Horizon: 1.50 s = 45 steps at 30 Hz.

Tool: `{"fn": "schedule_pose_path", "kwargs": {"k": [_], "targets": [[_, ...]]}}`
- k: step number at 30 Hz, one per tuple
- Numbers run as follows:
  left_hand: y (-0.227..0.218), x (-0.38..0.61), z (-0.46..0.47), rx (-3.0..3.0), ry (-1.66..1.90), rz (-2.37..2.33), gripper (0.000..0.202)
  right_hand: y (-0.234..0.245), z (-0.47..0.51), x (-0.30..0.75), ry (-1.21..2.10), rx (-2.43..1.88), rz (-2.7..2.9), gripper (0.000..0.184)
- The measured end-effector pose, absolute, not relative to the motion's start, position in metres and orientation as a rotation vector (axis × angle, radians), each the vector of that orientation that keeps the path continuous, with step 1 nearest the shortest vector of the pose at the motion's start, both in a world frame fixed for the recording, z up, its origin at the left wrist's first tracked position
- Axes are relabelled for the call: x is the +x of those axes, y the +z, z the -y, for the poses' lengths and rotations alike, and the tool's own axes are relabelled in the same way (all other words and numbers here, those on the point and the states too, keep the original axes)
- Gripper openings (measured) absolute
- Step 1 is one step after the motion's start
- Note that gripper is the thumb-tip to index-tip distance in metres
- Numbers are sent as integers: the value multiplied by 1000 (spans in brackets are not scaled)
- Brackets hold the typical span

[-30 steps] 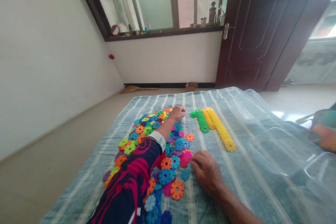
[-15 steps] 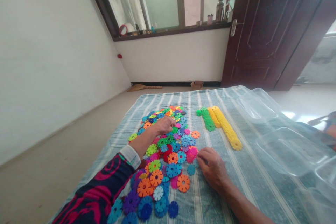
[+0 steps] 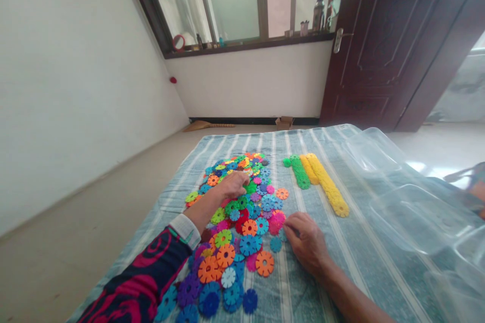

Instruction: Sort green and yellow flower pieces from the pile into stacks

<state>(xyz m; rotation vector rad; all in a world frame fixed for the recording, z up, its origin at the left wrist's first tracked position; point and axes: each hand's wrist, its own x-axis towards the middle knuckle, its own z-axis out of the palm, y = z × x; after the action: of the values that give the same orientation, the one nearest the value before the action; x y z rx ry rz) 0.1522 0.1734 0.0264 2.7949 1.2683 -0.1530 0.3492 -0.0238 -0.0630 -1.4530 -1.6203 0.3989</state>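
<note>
A large spread of multicoloured plastic snowflake discs [image 3: 242, 222] lies on a striped blue-green blanket [image 3: 178, 202]. My left hand [image 3: 232, 185] rests palm down on the upper part of the spread, its fingers curled among the discs. Whether it holds one, I cannot tell. My right hand [image 3: 305, 242] sits at the spread's right edge, fingertips by a pink disc [image 3: 278, 221]. Its curled fingers hide anything beneath them. To the right lie a green stack of joined discs [image 3: 299, 171] and two yellow stacks [image 3: 328, 186].
Clear plastic containers [image 3: 413, 217] lie along the blanket's right side. Beyond the blanket are a tiled floor, a white wall, a dark wooden door [image 3: 364, 45], and a windowsill [image 3: 250, 45] holding bottles and small items. A broom [image 3: 206, 126] lies by the far wall.
Over the last second my left hand has moved from the far end of the spread back toward me and settled on the discs. My right hand has barely moved, and the view has shifted slightly.
</note>
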Motion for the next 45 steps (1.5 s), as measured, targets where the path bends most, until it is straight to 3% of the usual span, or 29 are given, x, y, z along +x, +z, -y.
{"fn": "schedule_pose_path", "kwargs": {"k": [6,15,21,30,45], "targets": [[30,147,-181,2526,-21,-1308,4,-62,24,348,399,-1462,1619,19],[32,201,-200,2272,500,-1256,8,-57,23,346,377,-1465,1615,20],[9,271,-220,2241,620,-1359,12,-59,22,345,378,-1468,1609,19],[-15,307,-239,2216,625,-1487,17,-59,21,344,363,-1468,1604,20],[-6,303,-227,2334,515,-1556,19,-58,21,345,338,-1464,1616,21]]}}
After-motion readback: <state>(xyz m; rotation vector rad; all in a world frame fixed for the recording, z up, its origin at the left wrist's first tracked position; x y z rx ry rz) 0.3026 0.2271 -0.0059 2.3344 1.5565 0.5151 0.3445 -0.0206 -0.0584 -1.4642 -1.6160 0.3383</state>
